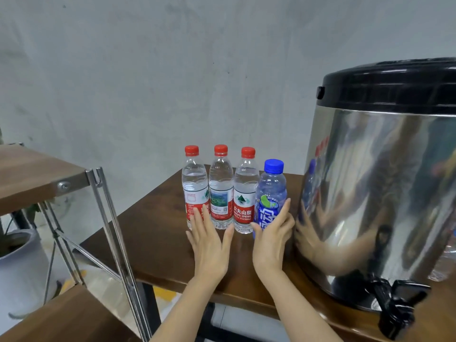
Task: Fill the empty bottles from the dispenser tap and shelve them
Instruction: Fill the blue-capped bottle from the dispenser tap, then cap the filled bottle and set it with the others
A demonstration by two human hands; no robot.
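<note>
A big cylindrical dispenser (370, 193) of mirror-bright stainless steel stands at the right of the worktop (153, 243) under a domed, ribbed black plastic lid; its black tap (394, 309) juts from the base over the near edge. The worktop is dark brown wood grain. To the left stands a shelf (37, 174) of matching wooden boards on thin chrome posts, with a smooth white pot (19, 262) behind it.

Four capped plastic bottles stand upright in a tight row left of the dispenser: three clear, ridged red-capped bottles (220, 188) with red labels, then a shorter blue-capped bottle (271, 191) of bluish plastic with a blue wrap. Whether any holds water cannot be told.

Both hands reach forward with bare forearms, palms inward, set apart. The left hand (209, 245) is flat, fingers straight, tips touching the leftmost bottle's label. The right hand (271, 238) lies against the blue-capped bottle – straight fingers along its right side, thumb at its foot – gripping nothing.
</note>
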